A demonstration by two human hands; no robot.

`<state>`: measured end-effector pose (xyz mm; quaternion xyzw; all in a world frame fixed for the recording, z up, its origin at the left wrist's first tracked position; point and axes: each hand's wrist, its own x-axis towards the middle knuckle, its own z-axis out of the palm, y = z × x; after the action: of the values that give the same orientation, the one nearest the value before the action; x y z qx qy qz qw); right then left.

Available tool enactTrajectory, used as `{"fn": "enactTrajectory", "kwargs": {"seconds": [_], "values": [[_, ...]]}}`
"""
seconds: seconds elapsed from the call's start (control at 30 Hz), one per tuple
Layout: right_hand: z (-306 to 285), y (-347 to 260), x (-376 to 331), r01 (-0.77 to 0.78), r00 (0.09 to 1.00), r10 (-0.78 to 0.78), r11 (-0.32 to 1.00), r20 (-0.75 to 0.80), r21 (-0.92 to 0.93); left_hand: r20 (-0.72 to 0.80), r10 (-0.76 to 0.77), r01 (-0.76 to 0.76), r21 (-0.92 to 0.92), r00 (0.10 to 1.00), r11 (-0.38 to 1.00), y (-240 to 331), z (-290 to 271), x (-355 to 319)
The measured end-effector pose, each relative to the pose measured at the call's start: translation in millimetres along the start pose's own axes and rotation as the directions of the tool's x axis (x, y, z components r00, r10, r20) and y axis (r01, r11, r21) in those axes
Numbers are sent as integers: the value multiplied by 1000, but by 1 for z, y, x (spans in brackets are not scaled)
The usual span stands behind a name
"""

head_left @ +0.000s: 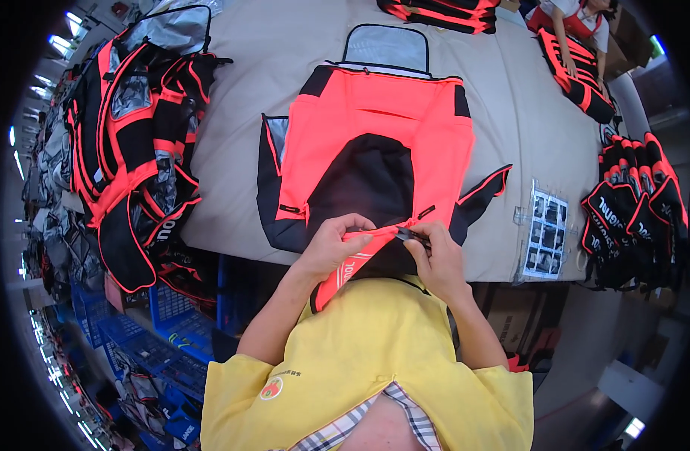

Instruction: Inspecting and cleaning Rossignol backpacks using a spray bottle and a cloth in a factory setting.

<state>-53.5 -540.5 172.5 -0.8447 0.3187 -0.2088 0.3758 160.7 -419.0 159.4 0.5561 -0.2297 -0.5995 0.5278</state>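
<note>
While the person's yellow shirt (375,331) sits closest, a coral strip (345,274) hangs just in front of it, below the left hand (331,244) and crossing up toward the right hand (441,259). Coral-and-black bag (369,161) on bench (236,143), directly beyond both hands, near edge at the fingers. Strip slants lower left to upper right; bag's long axis runs straight away from the person, grey-lined flap (388,49) pointing to the far side.

Left hand pinches the strip, thumb and index together, forearm angled inward from lower left. Right hand closed on a small dark tool (409,236), maybe snips or a zipper part, too small to be sure; its tip meets the strip's upper end. Right forearm leans inward, elbow bent.

Past the right hand: taped sheet (546,233) flat on the bench, folded bags (634,210) over the right edge. Left: piled bags (138,150), coral and black. Far side: stacked bags (442,15); at far right a co-worker (596,34) touches a striped piece (578,71).
</note>
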Motion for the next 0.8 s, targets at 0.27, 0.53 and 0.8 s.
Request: {"fn": "enactTrajectory", "kwargs": {"seconds": [0.27, 0.53, 0.8], "values": [[12, 6, 9, 138, 988, -133, 989, -83, 53, 22, 34, -34, -3, 999, 999, -3, 0, 0], [15, -1, 13, 115, 992, -109, 989, -58, 97, 31, 35, -35, 5, 999, 999, -4, 1, -2], [0, 5, 3, 213, 972, -229, 957, 56, 199, 20, 23, -23, 5, 1000, 1000, -1, 2, -2]]}}
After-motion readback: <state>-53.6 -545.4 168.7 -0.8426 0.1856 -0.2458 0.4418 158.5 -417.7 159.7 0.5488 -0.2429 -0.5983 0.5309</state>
